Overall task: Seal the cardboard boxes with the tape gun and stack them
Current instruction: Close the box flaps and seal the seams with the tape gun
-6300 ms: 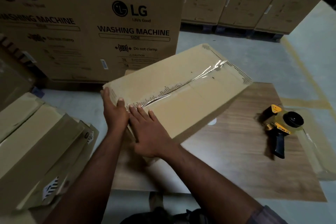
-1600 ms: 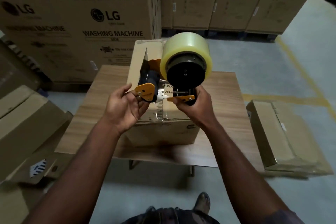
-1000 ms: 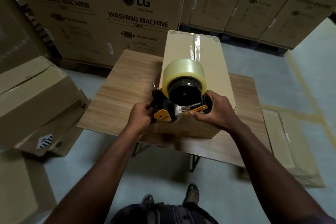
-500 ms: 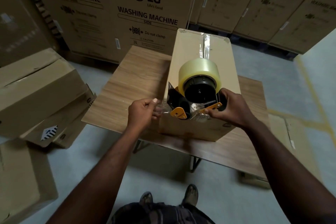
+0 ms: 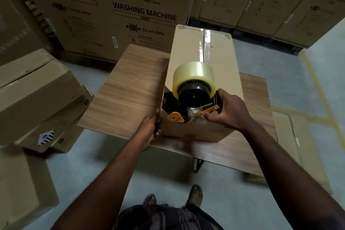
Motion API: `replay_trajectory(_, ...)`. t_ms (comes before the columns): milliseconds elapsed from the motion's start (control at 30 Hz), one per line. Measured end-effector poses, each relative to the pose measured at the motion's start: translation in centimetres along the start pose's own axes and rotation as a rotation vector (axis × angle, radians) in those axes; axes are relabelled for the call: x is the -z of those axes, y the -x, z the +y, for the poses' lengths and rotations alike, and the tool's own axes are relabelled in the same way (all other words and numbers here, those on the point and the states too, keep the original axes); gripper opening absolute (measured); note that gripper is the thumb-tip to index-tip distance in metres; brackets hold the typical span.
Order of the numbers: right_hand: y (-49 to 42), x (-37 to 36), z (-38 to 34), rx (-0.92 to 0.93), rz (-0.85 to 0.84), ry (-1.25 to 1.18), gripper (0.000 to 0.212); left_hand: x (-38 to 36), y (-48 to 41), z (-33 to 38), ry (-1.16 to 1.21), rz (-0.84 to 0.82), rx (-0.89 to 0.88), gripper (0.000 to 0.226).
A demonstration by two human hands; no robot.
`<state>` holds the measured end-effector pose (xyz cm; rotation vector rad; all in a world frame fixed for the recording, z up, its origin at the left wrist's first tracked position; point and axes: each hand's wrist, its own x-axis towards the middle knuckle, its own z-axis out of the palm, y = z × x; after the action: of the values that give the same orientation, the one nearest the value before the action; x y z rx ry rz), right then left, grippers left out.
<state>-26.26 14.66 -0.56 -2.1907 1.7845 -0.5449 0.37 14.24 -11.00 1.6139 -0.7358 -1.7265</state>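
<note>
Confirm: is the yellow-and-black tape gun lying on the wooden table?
No, the right hand grips the yellow-and-black tape gun at the near top edge of the brown cardboard box, above the wooden table.

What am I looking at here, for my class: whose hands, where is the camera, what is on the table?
No machine: these are a person's two bare hands, filmed by one wide-angle camera worn on the head, looking forward and down. A cardboard box stands on a wooden table, with clear tape along its top seam. The right hand grips a tape gun at the box's near end. The left hand is at the box's near left corner; its grip is unclear. Washing machine cartons stand behind.
</note>
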Motion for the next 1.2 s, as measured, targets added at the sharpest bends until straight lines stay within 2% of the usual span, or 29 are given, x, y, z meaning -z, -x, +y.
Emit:
replay_trajectory(100,0.1,0.1,-0.2,0.007,-0.004,-0.005,0.059,0.7,-0.4,-0.5,-0.142,0.083,-0.008,0.017)
replay_trajectory(167,0.1,0.1,-0.1,-0.003,-0.009,0.000,0.059,1.1,-0.8,0.0,-0.091,0.135,-0.072,0.013)
replay_trajectory(267,0.1,0.1,0.0,-0.046,-0.039,-0.004,0.055,1.0,-0.8,1.3,0.047,0.122,-0.188,0.020)
replay_trajectory(400,-0.2,0.3,-0.2,-0.067,-0.082,-0.063,0.046,0.4,-1.1,0.7,-0.145,0.067,-0.100,0.029)
replay_trajectory(467,-0.3,0.5,-0.2,-0.065,-0.106,-0.089,0.045,0.8,-1.7,0.1,-0.217,0.093,-0.087,0.031)
replay_trajectory(600,-0.3,0.7,-0.5,-0.074,-0.150,-0.133,0.041,1.5,-1.8,1.7,-0.227,0.238,-0.353,0.017)
replay_trajectory(700,-0.5,0.7,-0.3,-0.084,-0.163,-0.155,0.036,0.8,-0.9,3.3,-0.268,0.186,-0.533,0.006)
replay_trajectory(733,-0.5,0.8,-0.3,-0.084,-0.167,-0.158,0.035,0.4,-0.8,3.4,-0.281,0.155,-0.562,0.008)
replay_trajectory(900,-0.4,1.0,-0.3,-0.044,-0.171,-0.168,0.037,0.0,-1.0,2.9,-0.213,0.098,-0.578,0.023)
replay_trajectory(1000,-0.6,1.0,-0.2,-0.016,-0.178,-0.168,0.031,0.1,-0.9,3.0,-0.238,0.119,-0.606,0.019)
replay_trajectory(1200,0.3,2.8,1.5,0.048,-0.221,-0.086,0.035,0.0,0.2,3.1,-0.303,0.210,-0.627,0.007)
